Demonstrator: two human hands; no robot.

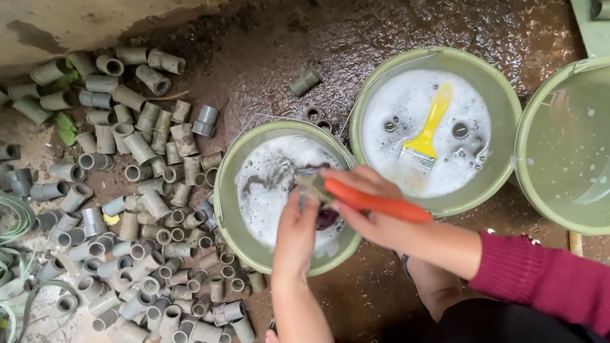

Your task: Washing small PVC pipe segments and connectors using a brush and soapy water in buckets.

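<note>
You have no packages, labels, signs or screens before you; nothing here bears a printed face, and nothing wrapped or boxed shows anywhere in your view of the ground.

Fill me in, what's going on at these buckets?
A person crouches over the left bucket of soapy water. The right hand holds an orange-handled brush against a small piece gripped by the left hand. A yellow-handled brush floats in the middle bucket. A heap of grey pipe fittings lies on the wet ground.
</note>
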